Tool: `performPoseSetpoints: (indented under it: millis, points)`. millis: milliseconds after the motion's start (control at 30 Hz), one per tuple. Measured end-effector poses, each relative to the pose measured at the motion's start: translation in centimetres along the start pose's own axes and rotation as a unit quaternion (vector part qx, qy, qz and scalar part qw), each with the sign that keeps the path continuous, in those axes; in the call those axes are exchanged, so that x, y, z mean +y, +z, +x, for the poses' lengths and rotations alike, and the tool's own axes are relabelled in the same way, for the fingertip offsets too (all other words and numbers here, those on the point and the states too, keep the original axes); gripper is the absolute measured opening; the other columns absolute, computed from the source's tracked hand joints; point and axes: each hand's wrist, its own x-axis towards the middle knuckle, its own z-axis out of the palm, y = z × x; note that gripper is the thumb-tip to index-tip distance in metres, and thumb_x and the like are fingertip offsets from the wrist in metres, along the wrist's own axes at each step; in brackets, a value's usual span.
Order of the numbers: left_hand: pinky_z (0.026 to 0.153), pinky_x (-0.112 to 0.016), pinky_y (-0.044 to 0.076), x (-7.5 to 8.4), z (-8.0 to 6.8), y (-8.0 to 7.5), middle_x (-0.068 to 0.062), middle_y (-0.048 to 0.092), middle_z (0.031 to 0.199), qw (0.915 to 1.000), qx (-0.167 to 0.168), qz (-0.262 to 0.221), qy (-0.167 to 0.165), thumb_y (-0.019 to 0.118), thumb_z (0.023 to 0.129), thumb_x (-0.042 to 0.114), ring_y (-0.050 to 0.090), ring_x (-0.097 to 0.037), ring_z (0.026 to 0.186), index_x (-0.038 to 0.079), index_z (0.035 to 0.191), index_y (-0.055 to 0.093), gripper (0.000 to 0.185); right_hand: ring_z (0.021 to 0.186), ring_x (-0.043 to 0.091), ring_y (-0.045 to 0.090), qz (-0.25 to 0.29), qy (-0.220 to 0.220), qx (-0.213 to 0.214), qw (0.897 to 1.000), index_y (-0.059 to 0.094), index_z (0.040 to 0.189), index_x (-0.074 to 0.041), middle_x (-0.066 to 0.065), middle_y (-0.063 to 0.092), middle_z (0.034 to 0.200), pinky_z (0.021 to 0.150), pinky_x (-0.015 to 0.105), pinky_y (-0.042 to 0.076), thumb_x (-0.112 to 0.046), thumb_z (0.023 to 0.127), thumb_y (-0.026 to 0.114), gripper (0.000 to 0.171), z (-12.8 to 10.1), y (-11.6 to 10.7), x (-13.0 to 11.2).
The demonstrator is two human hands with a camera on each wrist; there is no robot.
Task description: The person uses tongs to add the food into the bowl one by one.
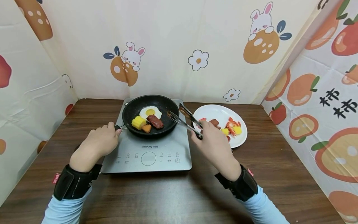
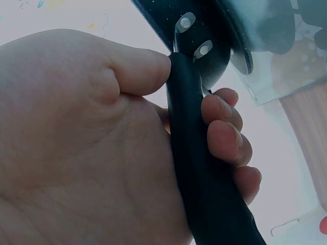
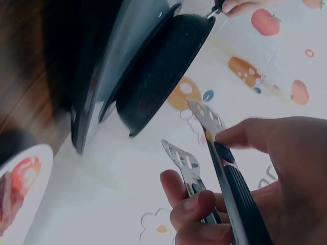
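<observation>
Tongs (image 1: 184, 119) in right hand (image 1: 215, 146), tips beside pan (image 1: 165, 107).

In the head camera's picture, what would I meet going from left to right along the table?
Left hand gripping the pan handle → black frying pan on the grey induction cooker → metal tongs in the right hand → white round plate.

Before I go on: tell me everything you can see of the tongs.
The tongs look like bare shiny metal, with two long arms ending in flat slotted tips; the grip end has a black ribbed sleeve. The right hand holds them by that end, thumb on one arm and fingers curled round the other. The arms stand apart and nothing is between the tips. They slant up and left, tips over the right rim of the black pan, between it and the white plate.
</observation>
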Motion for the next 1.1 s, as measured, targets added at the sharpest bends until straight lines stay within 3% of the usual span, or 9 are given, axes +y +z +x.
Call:
performPoseSetpoints:
  millis: [167, 367, 567, 800, 1100]
  points:
    - [0.070, -0.045, 0.038, -0.1, 0.1, 0.0, -0.018, 0.050, 0.084, 1.0000, -0.001, 0.001, -0.002, 0.030, 0.112, 0.029, 0.050, -0.033, 0.076, -0.013, 0.110, 0.043, 0.044, 0.070, 0.027, 0.061, -0.008, 0.014, -0.016, 1.000, 0.064, 0.121, -0.002, 0.012, 0.068, 0.092, 0.062, 0.043, 0.051, -0.031, 0.091, 0.065, 0.041, -0.2, -0.5, 1.9]
    - [0.072, -0.047, 0.039, 0.0, 0.0, -0.1, -0.020, 0.052, 0.087, 1.0000, -0.002, 0.001, -0.001, 0.030, 0.112, 0.028, 0.051, -0.033, 0.078, -0.014, 0.112, 0.044, 0.044, 0.074, 0.027, 0.059, -0.014, 0.042, -0.056, 0.997, 0.065, 0.116, 0.000, 0.014, 0.067, 0.093, 0.062, 0.042, 0.047, -0.031, 0.090, 0.061, 0.040, -0.4, -1.2, 4.5]
    - [0.075, -0.049, 0.041, 0.0, 0.0, -0.2, -0.022, 0.054, 0.090, 1.0000, -0.002, 0.002, 0.000, 0.031, 0.112, 0.028, 0.052, -0.034, 0.079, -0.016, 0.115, 0.043, 0.046, 0.079, 0.030, 0.062, -0.024, 0.065, -0.077, 0.995, 0.064, 0.120, 0.002, 0.019, 0.069, 0.104, 0.066, 0.045, 0.049, -0.036, 0.094, 0.061, 0.046, -1.1, -1.8, 7.2]
    - [0.075, -0.050, 0.041, 0.0, 0.1, -0.3, -0.023, 0.054, 0.092, 1.0000, -0.004, 0.002, -0.002, 0.031, 0.112, 0.029, 0.052, -0.034, 0.080, -0.016, 0.117, 0.043, 0.046, 0.076, 0.038, 0.065, -0.058, 0.107, -0.088, 0.989, 0.060, 0.122, 0.009, 0.029, 0.067, 0.105, 0.062, 0.051, 0.051, -0.033, 0.097, 0.060, 0.049, -1.8, -2.1, 9.9]
    - [0.077, -0.051, 0.042, 0.1, 0.0, -0.2, -0.025, 0.055, 0.094, 1.0000, -0.007, 0.005, -0.001, 0.031, 0.112, 0.029, 0.053, -0.035, 0.082, -0.017, 0.119, 0.042, 0.047, 0.067, 0.036, 0.061, -0.079, 0.125, -0.078, 0.986, 0.063, 0.109, 0.007, 0.025, 0.067, 0.090, 0.053, 0.048, 0.046, -0.031, 0.096, 0.058, 0.041, -2.7, -1.6, 12.3]
